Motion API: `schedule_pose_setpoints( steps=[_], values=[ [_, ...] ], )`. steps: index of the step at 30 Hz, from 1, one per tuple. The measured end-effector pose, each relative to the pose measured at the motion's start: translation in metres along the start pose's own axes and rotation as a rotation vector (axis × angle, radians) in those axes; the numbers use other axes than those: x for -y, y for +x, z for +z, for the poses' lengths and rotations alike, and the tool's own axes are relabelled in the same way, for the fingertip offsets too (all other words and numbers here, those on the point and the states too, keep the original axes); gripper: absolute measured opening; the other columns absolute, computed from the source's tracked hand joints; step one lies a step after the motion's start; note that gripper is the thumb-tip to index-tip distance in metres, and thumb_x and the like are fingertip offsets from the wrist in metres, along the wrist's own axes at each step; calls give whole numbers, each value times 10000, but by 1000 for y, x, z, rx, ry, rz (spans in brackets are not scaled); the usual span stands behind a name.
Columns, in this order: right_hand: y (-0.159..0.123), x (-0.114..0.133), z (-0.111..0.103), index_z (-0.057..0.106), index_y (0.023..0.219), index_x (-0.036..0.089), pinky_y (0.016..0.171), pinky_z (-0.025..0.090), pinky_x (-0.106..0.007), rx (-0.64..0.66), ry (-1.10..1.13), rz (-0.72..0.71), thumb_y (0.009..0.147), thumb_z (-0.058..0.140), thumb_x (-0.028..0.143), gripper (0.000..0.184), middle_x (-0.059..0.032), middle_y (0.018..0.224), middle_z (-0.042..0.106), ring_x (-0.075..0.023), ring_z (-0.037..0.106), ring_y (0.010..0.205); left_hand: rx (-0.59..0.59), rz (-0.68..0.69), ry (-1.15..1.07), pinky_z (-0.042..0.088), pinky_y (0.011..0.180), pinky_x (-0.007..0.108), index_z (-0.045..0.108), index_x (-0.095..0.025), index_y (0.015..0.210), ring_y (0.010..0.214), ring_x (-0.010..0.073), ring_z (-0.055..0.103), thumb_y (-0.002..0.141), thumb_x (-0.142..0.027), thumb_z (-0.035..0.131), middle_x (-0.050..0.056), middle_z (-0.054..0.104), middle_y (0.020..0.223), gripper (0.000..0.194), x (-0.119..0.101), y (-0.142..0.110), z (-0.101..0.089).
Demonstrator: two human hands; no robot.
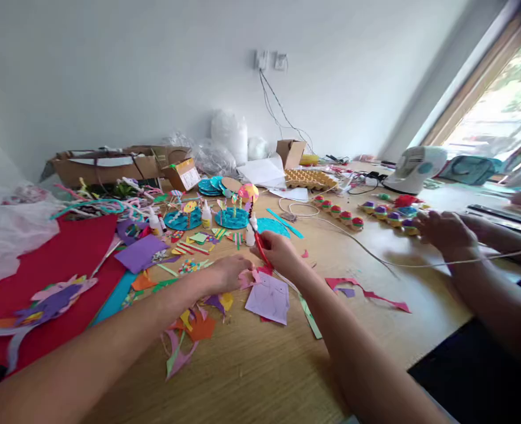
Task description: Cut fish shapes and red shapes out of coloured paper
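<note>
My right hand (278, 252) is closed round red-handled scissors (261, 247), their blades pointing up and away from me. Just to the left, my left hand (231, 272) has its fingers drawn together at a pink paper piece (246, 279). Its fingertips are small and partly hidden, but they seem to pinch the paper. Below both hands lies a lilac paper square (269, 299) with pencil lines drawn on it. A white glue bottle (250, 234) stands behind the scissors, near blue painted discs (231, 218) bearing small paper decorations.
Coloured paper scraps (201, 327) litter the table around my left forearm. Red sheets (88, 247) lie at the left. On the right, a co-worker's hands (448, 232) are beside painted egg-carton strips (393, 219). A white cable (353, 235) crosses the table, and a white fan (415, 168) stands behind.
</note>
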State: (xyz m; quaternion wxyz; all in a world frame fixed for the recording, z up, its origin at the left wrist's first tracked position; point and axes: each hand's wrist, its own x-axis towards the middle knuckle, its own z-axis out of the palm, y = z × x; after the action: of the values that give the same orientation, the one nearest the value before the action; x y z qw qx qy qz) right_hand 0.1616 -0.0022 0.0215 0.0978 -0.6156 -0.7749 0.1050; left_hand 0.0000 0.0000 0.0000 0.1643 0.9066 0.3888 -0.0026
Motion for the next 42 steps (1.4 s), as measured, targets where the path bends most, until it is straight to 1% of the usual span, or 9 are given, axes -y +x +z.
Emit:
schedule_pose_setpoints(
  steps=[6,14,17,22,26,30,35,39,42],
  values=[
    [-6,-16,9,659,999,171,576,334,-243,112,-70,9,796,639,199,206,-94,932,710,-213,625,805,-18,-20,38,530,789,360,685,-181,1037,1004,274,647,846,-261,594,119,669,1102,226,-8,0,12],
    [-11,-14,11,637,1084,145,786,491,-332,236,-165,-17,939,559,257,199,-125,1113,671,-250,642,1004,-42,-36,39,553,820,423,629,-167,1110,952,209,652,923,-327,586,76,661,1128,250,1,5,27],
    [-11,-13,12,608,1161,154,847,533,-413,278,-187,-22,954,575,311,262,-92,1167,631,-221,635,995,-51,-26,16,531,789,358,661,-162,975,883,183,649,924,-213,549,48,691,981,133,5,0,17],
    [-11,-11,6,606,1171,167,843,544,-411,328,-190,-25,957,575,313,260,-89,1183,622,-214,635,991,-73,-71,4,441,666,273,660,-204,879,791,187,623,816,-89,462,31,686,845,236,7,-34,-19],
    [-12,-9,-1,635,1080,146,802,523,-366,337,-174,-35,973,528,313,225,-93,1094,659,-209,639,950,49,-80,5,408,596,262,667,-229,775,701,195,620,814,-143,468,18,677,758,220,6,-72,-35],
    [-11,-13,-3,653,1009,145,669,432,-265,328,-152,-52,936,506,225,182,-122,1024,692,-225,638,904,181,-106,19,419,605,264,692,-245,818,757,227,662,689,-91,568,28,703,828,236,0,-94,-40],
    [-7,-17,2,640,1031,159,596,353,-242,296,-131,-68,879,545,208,186,-111,1008,697,-213,632,846,64,-168,-30,477,730,303,665,-239,872,870,240,677,804,-163,487,49,714,937,205,-9,-79,-28],
    [-6,-15,11,630,1049,157,610,343,-249,264,-123,-67,861,566,205,205,-121,1057,691,-226,631,894,32,-172,-32,448,934,350,646,-207,998,1218,284,540,747,-190,592,109,653,1200,258,-16,-51,0],
    [-6,-14,16,628,1049,151,637,351,-256,253,-118,-58,862,559,192,204,-131,1093,686,-236,630,935,15,-188,-20,451,936,403,646,-177,1024,1196,317,535,769,-299,627,144,640,1175,283,-20,-37,16]
  ],
)
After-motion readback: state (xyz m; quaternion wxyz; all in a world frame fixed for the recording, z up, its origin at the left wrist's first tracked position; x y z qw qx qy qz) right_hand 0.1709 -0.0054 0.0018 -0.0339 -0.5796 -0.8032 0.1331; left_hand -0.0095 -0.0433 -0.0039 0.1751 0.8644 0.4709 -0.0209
